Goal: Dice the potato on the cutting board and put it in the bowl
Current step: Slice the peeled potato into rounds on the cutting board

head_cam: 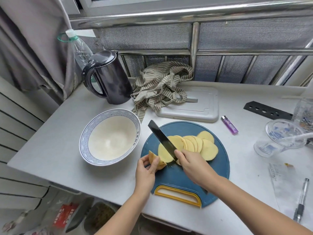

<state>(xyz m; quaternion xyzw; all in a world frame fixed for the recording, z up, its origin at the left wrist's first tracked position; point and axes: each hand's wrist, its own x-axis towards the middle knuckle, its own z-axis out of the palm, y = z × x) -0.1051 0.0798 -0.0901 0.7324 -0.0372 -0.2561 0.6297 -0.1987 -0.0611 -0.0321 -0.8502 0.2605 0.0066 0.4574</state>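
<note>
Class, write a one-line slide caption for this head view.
Right hand holds knife over potato slices on blue board; left hand grips the end piece.

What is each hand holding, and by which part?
Left hand pinches the yellow potato end piece at its edge; right hand grips the black-bladed knife by its handle.

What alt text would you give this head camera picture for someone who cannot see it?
A person's right hand holds a black knife across fanned potato slices on a round blue cutting board, while the left hand pinches the potato's end piece. An empty white bowl sits left of the board.
</note>
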